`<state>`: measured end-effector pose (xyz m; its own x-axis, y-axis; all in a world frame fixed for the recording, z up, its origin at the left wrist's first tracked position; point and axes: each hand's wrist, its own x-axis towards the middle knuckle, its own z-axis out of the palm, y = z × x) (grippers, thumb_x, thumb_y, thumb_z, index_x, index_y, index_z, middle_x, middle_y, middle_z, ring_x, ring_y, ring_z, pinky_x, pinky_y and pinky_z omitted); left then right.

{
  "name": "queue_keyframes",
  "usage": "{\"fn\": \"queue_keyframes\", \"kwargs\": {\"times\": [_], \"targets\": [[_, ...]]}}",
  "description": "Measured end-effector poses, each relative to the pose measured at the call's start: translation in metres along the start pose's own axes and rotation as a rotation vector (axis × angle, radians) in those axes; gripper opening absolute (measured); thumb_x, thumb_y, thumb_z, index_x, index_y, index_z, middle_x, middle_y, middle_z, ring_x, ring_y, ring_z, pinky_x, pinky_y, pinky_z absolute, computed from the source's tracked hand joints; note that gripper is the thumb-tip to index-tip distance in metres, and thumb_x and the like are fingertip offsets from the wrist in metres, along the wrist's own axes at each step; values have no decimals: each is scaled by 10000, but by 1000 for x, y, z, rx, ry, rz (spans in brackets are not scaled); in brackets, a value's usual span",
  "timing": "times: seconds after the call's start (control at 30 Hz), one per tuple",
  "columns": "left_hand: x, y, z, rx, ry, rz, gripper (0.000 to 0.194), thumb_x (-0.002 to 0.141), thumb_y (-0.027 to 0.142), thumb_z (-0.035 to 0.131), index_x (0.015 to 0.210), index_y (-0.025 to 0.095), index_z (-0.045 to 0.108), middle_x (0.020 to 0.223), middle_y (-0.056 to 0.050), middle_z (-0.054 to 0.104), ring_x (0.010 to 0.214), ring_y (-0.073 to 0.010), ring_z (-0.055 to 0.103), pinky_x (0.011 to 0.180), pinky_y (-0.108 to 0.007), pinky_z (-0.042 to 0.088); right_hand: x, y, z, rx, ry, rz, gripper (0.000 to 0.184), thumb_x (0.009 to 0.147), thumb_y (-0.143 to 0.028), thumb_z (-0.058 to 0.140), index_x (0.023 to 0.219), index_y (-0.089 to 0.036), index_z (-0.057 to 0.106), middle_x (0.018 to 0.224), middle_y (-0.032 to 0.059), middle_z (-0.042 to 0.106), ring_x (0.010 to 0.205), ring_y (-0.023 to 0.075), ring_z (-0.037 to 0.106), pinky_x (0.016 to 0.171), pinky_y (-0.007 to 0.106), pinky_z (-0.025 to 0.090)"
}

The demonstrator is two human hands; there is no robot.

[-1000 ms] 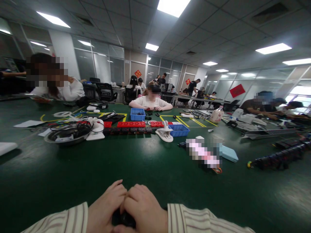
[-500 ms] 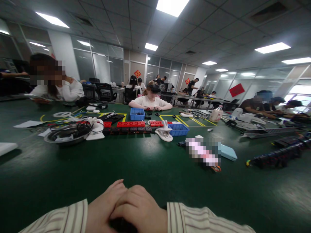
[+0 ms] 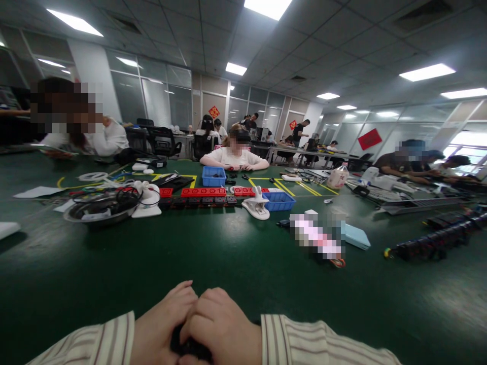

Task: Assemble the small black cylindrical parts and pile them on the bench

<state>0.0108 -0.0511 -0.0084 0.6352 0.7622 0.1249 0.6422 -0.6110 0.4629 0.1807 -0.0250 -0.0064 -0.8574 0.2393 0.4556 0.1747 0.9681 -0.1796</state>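
Note:
At the near edge of the green table, my left hand [image 3: 160,324] and my right hand [image 3: 224,324] are together, in striped sleeves. Both are closed around a small black object [image 3: 192,349], mostly covered by my fingers, so its kind does not show. My right fingers curl over its top, and the backs of both hands face up. Farther off lie a row of red socket modules [image 3: 203,192] and, in front of it, a row of black ones [image 3: 201,202].
Beyond are a blue bin [image 3: 280,201], another blue bin [image 3: 213,176], a white clip stand [image 3: 256,207] and a metal bowl [image 3: 95,221] of cables. A light-blue case [image 3: 356,236] lies right of centre. Across the table sits a co-worker [image 3: 234,154]; others sit at both sides.
My fingers have parted slightly, so more of the black object shows between my hands. The view has shifted a little; the things on the table stay where they were.

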Motion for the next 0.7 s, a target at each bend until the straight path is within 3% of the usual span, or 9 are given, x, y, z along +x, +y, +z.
{"fn": "queue_keyframes", "kwargs": {"times": [0.1, 0.2, 0.3, 0.43, 0.57, 0.7], "targets": [[2, -2, -4, -5, -34, 33, 330, 551, 448, 682, 775, 227, 580, 817, 23, 590, 837, -199, 539, 1072, -434, 245, 0, 2, -2, 44, -77, -172, 167, 731, -336, 600, 807, -219, 509, 872, -29, 622, 887, 132, 538, 797, 276, 381], [2, 1, -7, 3, -24, 42, 299, 594, 456, 658, 773, 227, 587, 811, 21, 594, 846, -199, 543, 1080, -427, 231, 0, 2, -4, 68, -84, -258, 167, 743, -328, 586, 832, -211, 508, 905, -26, 635, 953, 133, 529, 852, 269, 375], [1, 9, -8, 6, 10, 26, 351, 631, 490, 639, 867, 234, 592, 831, 10, 601, 855, -208, 542, 1074, -436, 246, -1, -1, -6, 78, 17, -194, 229, 778, -359, 549, 923, -194, 485, 964, -1, 616, 978, 129, 519, 863, 270, 373], [-3, 19, -4, 32, 61, -67, 420, 574, 502, 675, 881, 232, 579, 859, -5, 598, 867, -233, 538, 1071, -521, 212, -3, -6, -2, 13, 168, 38, 385, 798, -564, 470, 857, -184, 463, 862, 33, 580, 830, 162, 515, 759, 305, 394], [-6, 18, 1, 50, 97, -108, 369, 590, 432, 687, 878, 229, 580, 873, -16, 601, 872, -234, 537, 1069, -532, 221, -4, -9, 2, -72, 123, 157, 463, 771, -645, 456, 813, -184, 454, 801, 39, 551, 761, 175, 491, 699, 317, 382], [-4, 9, -1, -7, 47, -38, 389, 579, 456, 712, 882, 244, 593, 896, -8, 608, 883, -231, 541, 1064, -478, 274, -1, -9, -1, -101, 50, 107, 378, 747, -544, 542, 868, -193, 474, 824, 20, 557, 778, 167, 492, 686, 297, 383]]}}
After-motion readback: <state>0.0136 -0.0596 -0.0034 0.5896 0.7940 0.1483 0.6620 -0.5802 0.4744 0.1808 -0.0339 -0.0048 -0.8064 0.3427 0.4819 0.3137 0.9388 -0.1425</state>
